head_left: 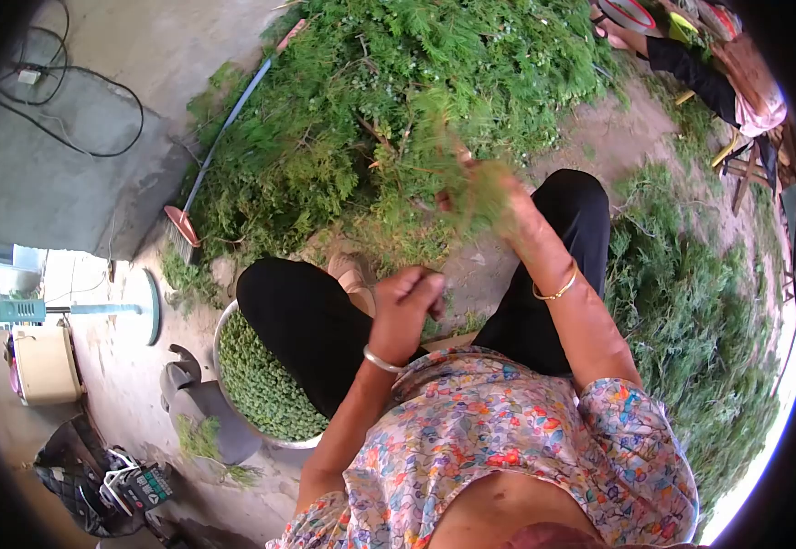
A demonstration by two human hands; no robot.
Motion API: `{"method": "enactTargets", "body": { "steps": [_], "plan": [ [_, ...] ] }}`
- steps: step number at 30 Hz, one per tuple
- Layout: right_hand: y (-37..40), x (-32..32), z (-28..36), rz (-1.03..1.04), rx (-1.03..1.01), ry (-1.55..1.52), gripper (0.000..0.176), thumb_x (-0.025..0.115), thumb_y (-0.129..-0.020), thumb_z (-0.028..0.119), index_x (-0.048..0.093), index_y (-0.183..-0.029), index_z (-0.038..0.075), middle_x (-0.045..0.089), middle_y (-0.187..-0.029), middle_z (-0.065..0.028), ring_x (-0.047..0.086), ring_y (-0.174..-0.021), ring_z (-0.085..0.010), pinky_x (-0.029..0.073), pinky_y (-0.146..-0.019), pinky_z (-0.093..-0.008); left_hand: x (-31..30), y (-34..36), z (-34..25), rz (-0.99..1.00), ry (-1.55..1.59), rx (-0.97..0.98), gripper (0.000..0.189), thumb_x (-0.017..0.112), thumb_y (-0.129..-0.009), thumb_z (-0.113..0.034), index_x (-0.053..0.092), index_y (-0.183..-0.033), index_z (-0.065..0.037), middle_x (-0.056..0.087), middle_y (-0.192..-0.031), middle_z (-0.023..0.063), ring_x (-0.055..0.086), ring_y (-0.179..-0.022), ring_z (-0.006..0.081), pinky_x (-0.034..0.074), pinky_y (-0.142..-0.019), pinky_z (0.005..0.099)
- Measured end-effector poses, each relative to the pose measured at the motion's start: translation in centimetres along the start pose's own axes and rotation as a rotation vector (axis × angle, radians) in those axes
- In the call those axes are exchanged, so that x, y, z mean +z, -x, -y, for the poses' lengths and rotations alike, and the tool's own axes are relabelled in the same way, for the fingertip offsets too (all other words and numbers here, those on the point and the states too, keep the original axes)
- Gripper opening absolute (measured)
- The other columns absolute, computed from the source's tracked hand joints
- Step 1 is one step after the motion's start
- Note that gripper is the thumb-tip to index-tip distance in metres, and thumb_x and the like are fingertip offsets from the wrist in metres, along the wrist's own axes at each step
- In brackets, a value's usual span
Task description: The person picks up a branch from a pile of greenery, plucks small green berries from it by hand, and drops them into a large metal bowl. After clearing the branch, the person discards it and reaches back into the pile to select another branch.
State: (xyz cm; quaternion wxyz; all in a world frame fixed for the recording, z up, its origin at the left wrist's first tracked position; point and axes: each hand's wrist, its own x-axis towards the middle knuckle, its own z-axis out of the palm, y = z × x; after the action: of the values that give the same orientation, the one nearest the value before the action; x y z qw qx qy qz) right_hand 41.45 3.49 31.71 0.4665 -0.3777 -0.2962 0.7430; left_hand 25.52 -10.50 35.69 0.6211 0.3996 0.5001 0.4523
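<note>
My left hand (407, 306), a silver bangle below it, is closed in front of my lap; what its curled fingers hold, if anything, is hidden. My right hand (499, 197), further forward, is closed on a green leafy sprig (444, 137) and blurred by motion. Beyond it lies a big heap of green branches (325, 119), some with small pale green cones or berries. Beside my left knee stands a round metal basin, its rim (218, 352) partly in view, holding many small green pieces (265, 389).
A long-handled broom (181, 227) leans along the heap's left edge. Left are a fan's round base (149, 306), a beige box (46, 364) and a black bag (82, 476). More cut branches (691, 320) lie right. Another person's dark-clad leg (691, 73) shows at upper right.
</note>
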Motion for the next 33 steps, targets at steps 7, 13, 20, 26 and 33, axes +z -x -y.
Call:
{"method": "enactTargets", "body": {
  "steps": [7,13,20,26,33],
  "plan": [
    [4.2,5.3,1.7,0.215,0.381,0.468,0.047,0.058,-0.089,0.031,0.053,-0.101,-0.014,0.061,-0.078,-0.0187,0.064,-0.073,-0.0258,0.056,-0.069,-0.035,-2.9,1.1,-0.5,-0.221,0.002,0.107,0.015,0.057,-0.087,-0.01,0.056,-0.077,0.001,0.05,-0.062,0.0021,0.048,-0.054,0.0099,0.039,-0.046,0.0247],
    [6.2,4.5,-1.0,0.1,0.073,0.587,0.03,0.06,-0.086,0.02,0.06,-0.074,-0.008,0.062,-0.067,-0.0137,0.059,-0.055,-0.0194,0.05,-0.053,-0.0318,-0.8,1.8,0.6,-0.131,-0.32,0.225,0.011,0.059,-0.084,-0.007,0.061,-0.081,0.004,0.057,-0.063,0.0003,0.052,-0.052,0.0066,0.041,-0.047,0.0221],
    [17.9,-7.1,12.9,-0.681,-0.57,0.188,0.016,0.058,-0.086,0.015,0.059,-0.078,0.002,0.059,-0.065,-0.0078,0.057,-0.056,-0.0173,0.046,-0.051,-0.0277,-4.9,-0.2,0.1,-0.109,-0.349,0.196,0.009,0.059,-0.081,-0.003,0.06,-0.081,0.006,0.059,-0.064,0.0052,0.054,-0.052,0.0086,0.044,-0.047,0.021],
    [35.6,-34.7,7.9,-1.979,-0.434,0.933,0.035,0.063,-0.08,0.031,0.054,-0.081,-0.002,0.048,-0.063,-0.0057,0.043,-0.058,-0.0195,0.042,-0.06,-0.0327,-6.7,-4.4,-2.4,-0.178,-0.266,0.139,0.006,0.06,-0.081,-0.001,0.059,-0.079,0.005,0.058,-0.063,0.0049,0.056,-0.052,0.0101,0.045,-0.046,0.0215],
    [28.4,-21.3,8.2,-1.357,-0.24,0.633,0.019,0.058,-0.078,0.01,0.055,-0.062,0.001,0.051,-0.054,-0.0035,0.045,-0.047,-0.01,0.033,-0.04,-0.0263,-7.7,-9.5,-5.6,-0.061,-0.419,0.098,0.007,0.06,-0.08,-0.002,0.059,-0.079,0.005,0.058,-0.062,0.0066,0.057,-0.05,0.0124,0.045,-0.044,0.023]
  ]
}}
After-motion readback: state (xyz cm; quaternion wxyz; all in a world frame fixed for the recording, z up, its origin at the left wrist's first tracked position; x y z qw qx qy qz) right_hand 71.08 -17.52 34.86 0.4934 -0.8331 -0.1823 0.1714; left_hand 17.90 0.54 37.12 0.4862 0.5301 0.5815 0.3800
